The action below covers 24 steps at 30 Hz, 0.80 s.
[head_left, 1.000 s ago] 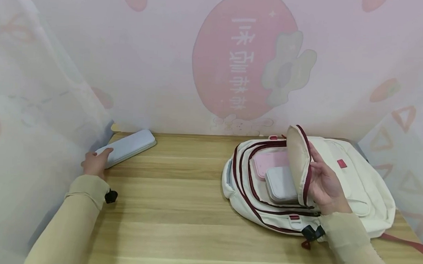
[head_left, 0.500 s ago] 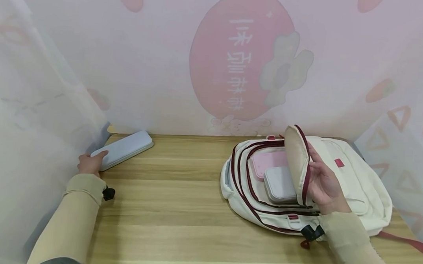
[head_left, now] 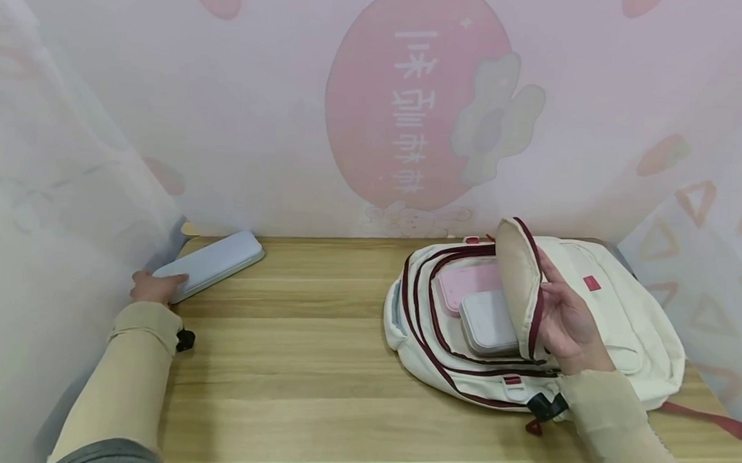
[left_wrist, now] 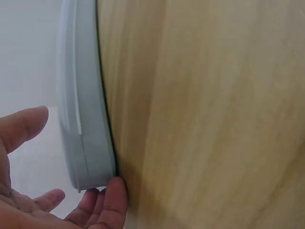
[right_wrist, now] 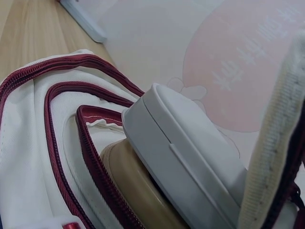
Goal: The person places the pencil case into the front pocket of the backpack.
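A long light-blue case, like a pencil case, lies flat at the table's back left. My left hand is at its near end; in the left wrist view the fingertips touch the end's lower edge, while the thumb stands apart. My right hand holds up the dark-red-edged flap of a cream backpack. In the unzipped front pocket sit a pink case and a whitish-grey case. From the right wrist, a tan rounded item shows beneath the grey case.
The backpack covers the right of the wooden table. A red strap trails off its right side, and a red zip pull hangs in front. A printed backdrop encloses the table at the back and sides.
The left thumb and fingers have loosened slightly around the near end of the light-blue case. My right hand keeps the flap raised as before. The whole head view has shifted slightly.
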Each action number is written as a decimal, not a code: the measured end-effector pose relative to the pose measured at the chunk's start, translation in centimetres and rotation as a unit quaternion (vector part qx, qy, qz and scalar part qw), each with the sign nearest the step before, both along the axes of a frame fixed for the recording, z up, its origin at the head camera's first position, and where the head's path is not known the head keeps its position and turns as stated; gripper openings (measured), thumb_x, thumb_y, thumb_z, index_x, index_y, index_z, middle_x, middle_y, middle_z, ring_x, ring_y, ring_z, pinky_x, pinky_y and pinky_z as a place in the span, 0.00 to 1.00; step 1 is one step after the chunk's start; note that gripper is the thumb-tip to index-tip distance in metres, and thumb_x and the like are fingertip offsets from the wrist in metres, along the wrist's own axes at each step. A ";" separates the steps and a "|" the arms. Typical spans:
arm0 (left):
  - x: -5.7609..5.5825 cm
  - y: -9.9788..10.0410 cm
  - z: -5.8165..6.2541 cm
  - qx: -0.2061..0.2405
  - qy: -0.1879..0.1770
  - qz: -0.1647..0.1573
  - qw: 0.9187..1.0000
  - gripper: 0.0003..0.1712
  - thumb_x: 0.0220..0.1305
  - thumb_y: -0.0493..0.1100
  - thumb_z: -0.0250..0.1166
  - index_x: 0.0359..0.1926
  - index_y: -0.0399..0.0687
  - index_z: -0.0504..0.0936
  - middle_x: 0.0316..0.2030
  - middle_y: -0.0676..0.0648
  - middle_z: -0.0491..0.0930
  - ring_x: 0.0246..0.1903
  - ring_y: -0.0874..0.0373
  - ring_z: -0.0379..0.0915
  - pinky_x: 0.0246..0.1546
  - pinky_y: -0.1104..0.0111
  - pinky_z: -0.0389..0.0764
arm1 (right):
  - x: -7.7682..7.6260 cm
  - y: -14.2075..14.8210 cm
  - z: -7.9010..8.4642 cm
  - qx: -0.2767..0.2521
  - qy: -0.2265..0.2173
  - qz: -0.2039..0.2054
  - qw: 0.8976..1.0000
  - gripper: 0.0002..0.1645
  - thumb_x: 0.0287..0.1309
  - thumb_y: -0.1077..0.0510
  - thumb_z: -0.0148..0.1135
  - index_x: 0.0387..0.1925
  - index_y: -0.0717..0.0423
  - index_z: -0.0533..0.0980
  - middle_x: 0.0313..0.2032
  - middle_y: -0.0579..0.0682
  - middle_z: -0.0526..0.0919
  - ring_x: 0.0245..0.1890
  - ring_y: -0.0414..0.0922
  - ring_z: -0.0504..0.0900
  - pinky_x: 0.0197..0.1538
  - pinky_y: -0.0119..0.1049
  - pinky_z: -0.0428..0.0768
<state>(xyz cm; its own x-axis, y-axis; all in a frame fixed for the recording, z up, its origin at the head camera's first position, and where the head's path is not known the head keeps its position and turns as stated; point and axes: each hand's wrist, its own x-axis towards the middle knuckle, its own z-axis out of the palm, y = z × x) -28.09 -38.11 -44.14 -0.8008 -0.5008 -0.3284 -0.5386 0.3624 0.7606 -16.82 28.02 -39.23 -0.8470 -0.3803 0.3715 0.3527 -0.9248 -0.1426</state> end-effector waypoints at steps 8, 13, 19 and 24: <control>0.2 -0.9 -1.3 -0.029 0.005 0.000 1.000 0.52 0.70 0.47 0.61 0.77 0.24 0.41 0.74 0.20 0.45 0.75 0.29 0.44 0.75 0.46 0.55 | 0.1 0.0 0.0 0.001 0.007 0.006 1.000 0.33 0.76 0.75 0.27 0.75 0.63 0.64 0.72 0.62 0.68 0.71 0.57 0.68 0.71 0.44 0.68; 0.5 -1.7 -1.0 -0.005 -0.009 -0.038 0.999 0.54 0.71 0.46 0.61 0.78 0.25 0.35 0.74 0.19 0.42 0.69 0.28 0.57 0.68 0.47 0.70 | 0.0 0.1 -0.1 0.004 0.012 0.009 1.000 0.34 0.77 0.74 0.25 0.76 0.62 0.63 0.73 0.62 0.68 0.72 0.57 0.68 0.71 0.44 0.69; 1.2 -3.1 0.0 0.074 -0.065 -0.150 0.984 0.61 0.72 0.43 0.61 0.76 0.33 0.18 0.69 0.12 0.40 0.28 0.48 0.78 0.32 0.63 0.87 | -0.1 0.2 -0.1 0.005 0.012 0.004 1.000 0.34 0.76 0.75 0.26 0.76 0.62 0.63 0.72 0.62 0.68 0.70 0.57 0.69 0.69 0.45 0.71; 1.7 -3.3 0.6 0.097 -0.106 -0.176 0.974 0.63 0.72 0.42 0.62 0.75 0.39 0.15 0.68 0.11 0.39 0.28 0.52 0.76 0.34 0.67 0.86 | -0.1 0.1 -0.1 0.007 0.009 0.003 1.000 0.34 0.76 0.75 0.27 0.75 0.62 0.64 0.72 0.62 0.69 0.70 0.57 0.70 0.69 0.45 0.71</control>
<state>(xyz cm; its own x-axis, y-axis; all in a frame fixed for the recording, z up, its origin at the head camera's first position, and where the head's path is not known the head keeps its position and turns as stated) -26.42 -41.38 -43.51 -0.8159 -0.1203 -0.5655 -0.5590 0.4139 0.7185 -16.92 28.14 -39.36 -0.8381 -0.3906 0.3808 0.3554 -0.9205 -0.1620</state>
